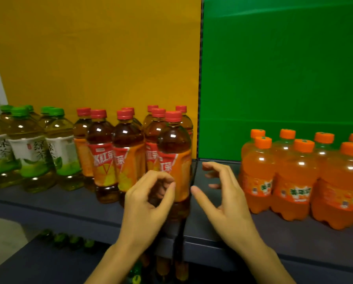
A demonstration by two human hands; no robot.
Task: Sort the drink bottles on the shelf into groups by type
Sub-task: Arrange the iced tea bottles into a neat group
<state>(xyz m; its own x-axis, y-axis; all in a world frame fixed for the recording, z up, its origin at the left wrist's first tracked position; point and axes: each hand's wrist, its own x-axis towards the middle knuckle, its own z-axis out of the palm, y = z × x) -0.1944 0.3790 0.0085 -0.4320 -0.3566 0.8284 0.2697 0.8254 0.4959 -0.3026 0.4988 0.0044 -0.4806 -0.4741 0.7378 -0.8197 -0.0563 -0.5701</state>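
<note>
Just left of the black shelf upright [200,89], at the right end of the red-capped iced black tea row [104,156]: front iced black tea bottle [174,148], standing on the grey shelf [48,203], seemingly already among its own kind. Left of the upright too, left hand [147,203], fingers curled into a loose ring before the label; pinching or merely brushing it, cannot tell. Right of the upright, right hand [224,197], fingers spread and relaxed, grasping nothing, thumb tip just beside the bottle's flank. To finish well: cup low on the body from both sides, slide back flush against the row, keep clear of the upright, avoid toppling neighbours. Long axis vertical, cap up, label facing outward. Far left of the upright, green tea bottles [31,154]; right of it, orange soda bottles [294,177], well apart.
</note>
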